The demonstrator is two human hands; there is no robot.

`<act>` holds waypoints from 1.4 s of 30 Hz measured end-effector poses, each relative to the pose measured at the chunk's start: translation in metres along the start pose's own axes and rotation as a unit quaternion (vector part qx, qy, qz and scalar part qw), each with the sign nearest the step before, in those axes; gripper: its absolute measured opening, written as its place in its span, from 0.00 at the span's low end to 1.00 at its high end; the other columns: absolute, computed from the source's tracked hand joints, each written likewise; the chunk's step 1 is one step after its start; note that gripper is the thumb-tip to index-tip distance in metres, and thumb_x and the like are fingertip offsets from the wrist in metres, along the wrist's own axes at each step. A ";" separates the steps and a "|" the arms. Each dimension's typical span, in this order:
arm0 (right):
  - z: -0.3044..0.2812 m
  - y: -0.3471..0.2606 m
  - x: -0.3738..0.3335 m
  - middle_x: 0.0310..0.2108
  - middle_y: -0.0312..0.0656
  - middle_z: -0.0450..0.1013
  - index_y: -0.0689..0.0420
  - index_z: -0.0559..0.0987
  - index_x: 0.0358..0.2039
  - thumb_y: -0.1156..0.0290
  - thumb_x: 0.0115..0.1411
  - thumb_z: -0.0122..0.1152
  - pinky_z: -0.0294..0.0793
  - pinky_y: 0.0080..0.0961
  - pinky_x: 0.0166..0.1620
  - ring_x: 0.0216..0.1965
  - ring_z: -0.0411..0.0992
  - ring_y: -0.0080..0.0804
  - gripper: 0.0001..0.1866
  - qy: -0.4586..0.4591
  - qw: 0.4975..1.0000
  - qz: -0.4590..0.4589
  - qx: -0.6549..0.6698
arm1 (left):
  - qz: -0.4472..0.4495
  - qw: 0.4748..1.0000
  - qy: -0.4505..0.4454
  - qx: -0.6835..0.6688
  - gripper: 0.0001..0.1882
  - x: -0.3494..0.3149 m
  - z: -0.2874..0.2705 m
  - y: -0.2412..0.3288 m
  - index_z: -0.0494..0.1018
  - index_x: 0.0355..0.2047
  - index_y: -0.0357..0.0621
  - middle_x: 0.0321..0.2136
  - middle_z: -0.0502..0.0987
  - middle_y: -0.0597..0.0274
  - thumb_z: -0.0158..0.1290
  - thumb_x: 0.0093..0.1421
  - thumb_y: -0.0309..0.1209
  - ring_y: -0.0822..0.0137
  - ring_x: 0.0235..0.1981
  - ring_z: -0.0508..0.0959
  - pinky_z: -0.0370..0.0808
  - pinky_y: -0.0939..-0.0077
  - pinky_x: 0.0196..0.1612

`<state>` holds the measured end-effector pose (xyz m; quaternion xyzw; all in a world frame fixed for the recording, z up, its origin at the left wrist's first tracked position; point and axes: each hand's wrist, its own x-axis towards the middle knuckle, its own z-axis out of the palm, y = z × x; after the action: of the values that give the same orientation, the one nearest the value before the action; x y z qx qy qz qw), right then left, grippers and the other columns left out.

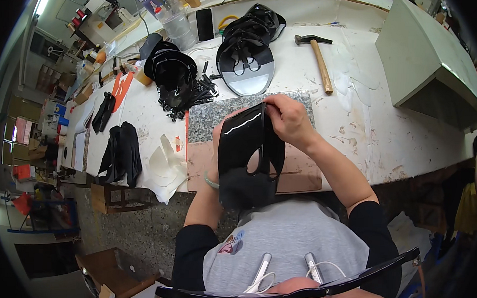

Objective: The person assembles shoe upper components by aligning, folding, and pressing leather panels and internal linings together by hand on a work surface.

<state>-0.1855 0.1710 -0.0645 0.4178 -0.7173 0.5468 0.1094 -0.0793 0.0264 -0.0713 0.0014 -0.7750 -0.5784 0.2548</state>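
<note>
I hold up a black glossy piece of sheet material (238,149), folded or curved, with an oval cutout in its lower part. My right hand (289,118) pinches its upper right edge between thumb and fingers. Behind its left edge is my left hand (217,133), mostly hidden by the piece, which it grips from the far side. A green bangle circles my left wrist. Just beyond my hands, similar glossy black pieces (246,68) with cutouts lie stacked on the table. Beneath the held piece are a speckled stone slab (205,115) and a brownish board (302,176).
A hammer (321,61) lies at the far right, near a grey metal box (415,61). To the left are black curved parts (170,67) with small black strips (201,90), black fabric-like pieces (122,153) and white scraps (166,167). A phone (204,25) stands at the back.
</note>
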 end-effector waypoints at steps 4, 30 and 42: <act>-0.001 0.010 -0.001 0.33 0.50 0.77 0.63 0.77 0.38 0.81 0.56 0.57 0.76 0.28 0.37 0.33 0.78 0.42 0.08 -0.003 0.999 0.046 0.010 | 0.008 0.996 -0.015 0.089 0.24 0.005 0.000 -0.009 0.71 0.50 0.34 0.40 0.79 0.49 0.61 0.51 0.25 0.64 0.41 0.81 0.77 0.74 0.42; -0.048 0.085 0.005 0.43 0.42 0.76 0.65 0.72 0.54 0.70 0.64 0.58 0.76 0.21 0.42 0.41 0.75 0.23 0.20 -0.128 0.895 0.275 0.327 | 0.143 0.853 -0.027 0.502 0.07 0.061 0.011 0.013 0.72 0.23 0.41 0.15 0.76 0.54 0.49 0.58 0.26 0.54 0.16 0.78 0.73 0.65 0.19; -0.010 0.065 0.008 0.36 0.42 0.75 0.59 0.76 0.39 0.75 0.50 0.59 0.75 0.36 0.41 0.40 0.74 0.42 0.13 -0.238 0.947 -0.026 -0.216 | 0.175 0.807 -0.161 0.541 0.07 0.040 0.009 -0.034 0.71 0.36 0.41 0.17 0.76 0.60 0.51 0.57 0.27 0.59 0.20 0.80 0.75 0.69 0.23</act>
<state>-0.2401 0.1797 -0.1010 0.5208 -0.8120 0.2608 0.0375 -0.1278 0.0114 -0.0881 -0.0896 -0.9793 -0.0032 0.1813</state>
